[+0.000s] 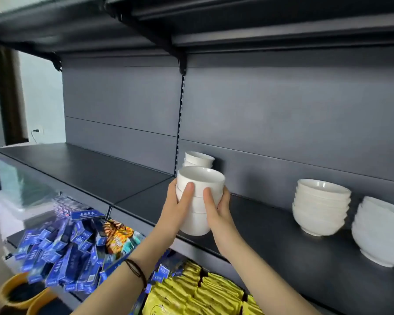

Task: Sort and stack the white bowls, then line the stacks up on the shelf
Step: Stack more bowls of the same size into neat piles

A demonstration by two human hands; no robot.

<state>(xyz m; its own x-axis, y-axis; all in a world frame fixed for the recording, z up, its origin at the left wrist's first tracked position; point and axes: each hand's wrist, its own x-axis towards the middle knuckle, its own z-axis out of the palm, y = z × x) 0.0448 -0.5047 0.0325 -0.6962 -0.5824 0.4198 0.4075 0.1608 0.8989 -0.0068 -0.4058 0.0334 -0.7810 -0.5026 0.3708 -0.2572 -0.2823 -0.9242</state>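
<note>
A: What do the hands hold?

B: A stack of small white bowls [197, 201], upright, carried in front of the dark shelf board [89, 169]; the left hand [176, 205] wraps it from nine o'clock, the right hand [218, 206] from three o'clock; both thumbs lie across the near wall, fingers curled closed around the stack.

A: Is it resting on the shelf?

B: I cannot tell; its foot sits level with the shelf's front edge, and the hands bear its sides.

A: Other bowls?

B: A second small stack [198, 159] stands at twelve o'clock of the held one, against the back panel [282, 114]; at three o'clock, well apart, a stack of wider bowls [320, 206] stands on the shelf; farther at three o'clock, a stack of still larger bowls [380, 233] runs partly out of view.

A: And below?

B: At seven o'clock, blue packets [62, 248] lie heaped on the lower shelf; at six o'clock, yellow packets [198, 294]; a dark band [135, 270] circles the left wrist.
</note>
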